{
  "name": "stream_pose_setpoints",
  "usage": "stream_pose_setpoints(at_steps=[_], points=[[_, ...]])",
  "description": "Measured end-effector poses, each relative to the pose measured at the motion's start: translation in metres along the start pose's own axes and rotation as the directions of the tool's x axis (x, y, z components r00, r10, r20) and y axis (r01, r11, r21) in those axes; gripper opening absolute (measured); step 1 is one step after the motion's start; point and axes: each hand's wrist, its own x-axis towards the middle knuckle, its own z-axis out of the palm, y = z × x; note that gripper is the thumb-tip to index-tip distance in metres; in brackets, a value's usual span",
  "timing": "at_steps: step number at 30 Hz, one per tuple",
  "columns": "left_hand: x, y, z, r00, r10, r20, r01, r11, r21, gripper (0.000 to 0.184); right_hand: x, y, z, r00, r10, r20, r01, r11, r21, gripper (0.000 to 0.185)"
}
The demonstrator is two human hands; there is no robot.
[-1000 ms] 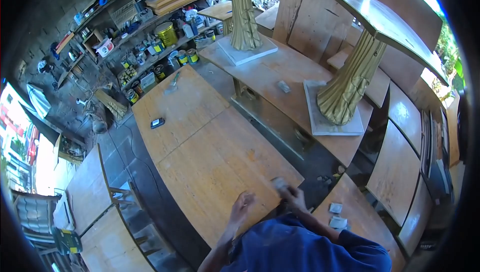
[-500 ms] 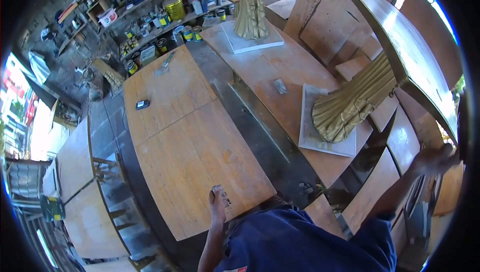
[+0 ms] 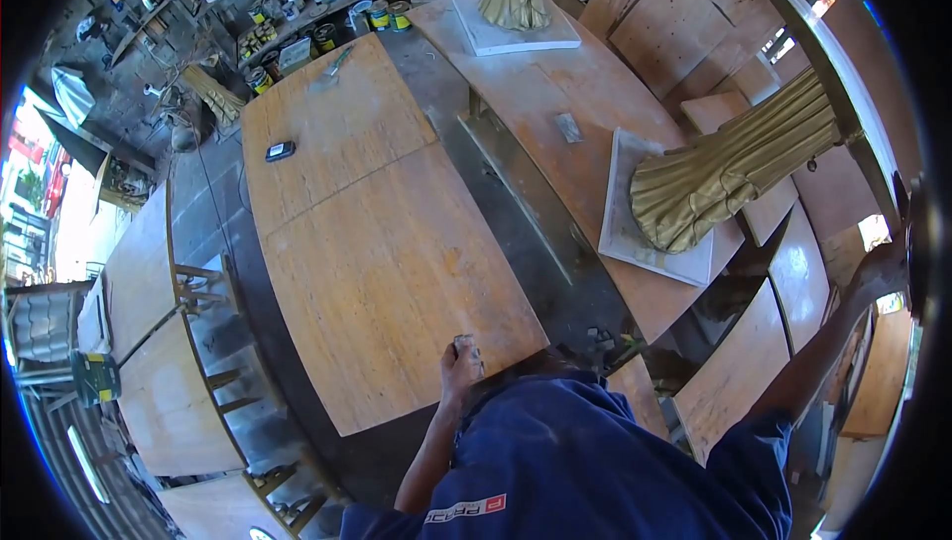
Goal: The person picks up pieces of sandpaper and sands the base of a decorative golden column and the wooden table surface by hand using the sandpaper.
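My left hand (image 3: 459, 371) is closed round a small grey pad (image 3: 466, 343), low over the near end of a wooden tabletop (image 3: 387, 252). My right arm reaches far out to the right. My right hand (image 3: 879, 270) is raised at the edge of the view beside a dark rounded thing, its fingers mostly hidden. A black phone-like device (image 3: 281, 151) lies on the tabletop's left part. Farther up on the same top is a thin tool (image 3: 339, 61).
Behind, another table (image 3: 535, 94) carries gold fluted pedestals (image 3: 739, 168) on white square bases, with a small grey piece (image 3: 568, 127) between. More wooden panels (image 3: 739, 371) lean at right. Cans (image 3: 379, 14) line the back shelf. Other tabletops (image 3: 178, 401) stand at left.
My right hand has left the tabletop and risen to the far right edge. My left hand has taken the grey pad. The view has turned and shifted.
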Motion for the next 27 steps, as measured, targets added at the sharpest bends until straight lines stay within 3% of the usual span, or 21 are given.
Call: stream_pose_setpoints(at_steps=[6,9,12,15,16,17,18,19,20,21,22,23,24,25,26,27], points=[[0.004,-0.005,-0.004,0.995,0.094,0.017,-0.095,0.992,0.083,0.018,-0.002,0.054,0.015,0.956,-0.264,-0.125,0.254,0.963,-0.089,0.028],[0.005,-0.006,-0.005,0.990,0.137,0.035,-0.140,0.982,0.127,0.015,0.004,0.023,0.010,0.902,-0.396,-0.172,0.374,0.916,-0.147,0.028],[0.007,-0.008,-0.007,0.985,0.150,0.083,-0.162,0.974,0.159,0.013,0.003,0.054,0.009,0.809,-0.554,-0.194,0.514,0.829,-0.222,0.028],[0.003,-0.008,-0.012,0.985,0.117,0.126,-0.133,0.983,0.125,0.012,0.005,-0.023,-0.015,0.670,-0.720,-0.180,0.664,0.690,-0.289,0.029],[-0.001,-0.005,-0.013,0.986,0.120,0.116,-0.130,0.988,0.082,0.012,0.004,-0.017,-0.013,0.620,-0.764,-0.180,0.706,0.643,-0.297,0.029],[-0.006,-0.002,-0.009,0.989,0.116,0.095,-0.120,0.992,0.034,0.014,-0.027,-0.040,-0.013,0.870,-0.379,-0.315,0.395,0.918,-0.013,0.021],[-0.010,0.002,-0.003,0.992,0.108,0.071,-0.107,0.994,-0.013,0.017,-0.049,-0.056,-0.017,0.803,-0.526,-0.282,0.516,0.849,-0.114,0.023],[-0.016,0.003,-0.002,0.995,0.071,0.066,-0.070,0.997,-0.014,0.017,-0.088,-0.072,-0.023,0.798,-0.544,-0.259,0.539,0.837,-0.098,0.023],[-0.019,0.006,-0.001,0.995,0.057,0.076,-0.054,0.998,-0.043,0.019,-0.138,-0.086,-0.030,0.972,-0.234,0.018,0.213,0.912,0.350,0.022],[-0.021,0.009,0.001,0.995,0.049,0.083,-0.043,0.996,-0.075,0.022,-0.186,-0.101,-0.039,0.911,-0.003,0.412,-0.265,0.761,0.592,0.020],[-0.024,0.012,0.004,0.997,0.021,0.069,-0.015,0.996,-0.084,0.022,-0.227,-0.115,-0.052,0.716,-0.002,0.698,-0.408,0.810,0.422,0.020],[-0.028,0.014,0.007,0.998,0.025,0.059,-0.023,0.999,-0.035,0.024,-0.255,-0.126,-0.059,0.510,-0.065,0.858,-0.423,0.849,0.316,0.023],[-0.031,0.017,0.011,0.998,0.028,0.049,-0.028,1.000,0.014,0.026,-0.299,-0.136,-0.071,0.268,0.047,0.962,-0.750,0.637,0.178,0.028],[-0.033,0.019,0.015,0.999,0.031,0.042,-0.033,0.997,0.063,0.028,-0.338,-0.142,-0.084,0.298,-0.019,0.954,-0.733,0.636,0.242,0.030],[-0.033,0.022,0.021,0.999,0.038,0.036,-0.041,0.993,0.112,0.030,-0.367,-0.140,-0.103,0.018,-0.019,1.000,-0.759,0.651,0.026,0.029],[-0.031,0.024,0.028,1.000,0.016,0.019,-0.017,0.995,0.100,0.030,-0.395,-0.141,-0.121,-0.001,-0.037,0.999,-0.749,0.662,0.024,0.029]])
